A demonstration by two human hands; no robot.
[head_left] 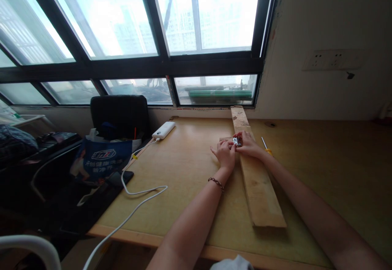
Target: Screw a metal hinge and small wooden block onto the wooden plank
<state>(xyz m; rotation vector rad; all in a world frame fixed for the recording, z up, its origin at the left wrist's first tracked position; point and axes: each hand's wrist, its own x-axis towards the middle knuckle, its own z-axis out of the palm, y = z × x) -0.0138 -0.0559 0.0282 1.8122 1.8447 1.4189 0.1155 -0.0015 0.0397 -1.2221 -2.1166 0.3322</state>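
Small metal piece (237, 141): over the wooden plank (263, 196), gripped by the right hand (248, 145); left hand (226, 154) at it, grip unclear, presumably steadying. Plank: flat, apparently as support. Screwdriver (268, 151): on tabletop (183, 168), seemingly kept within reach.

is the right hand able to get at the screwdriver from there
Probably yes: the screwdriver lies on the table close beside the right hand, with nothing visible between them, though that hand holds the small metal piece and its forearm seems to hide part of the handle.
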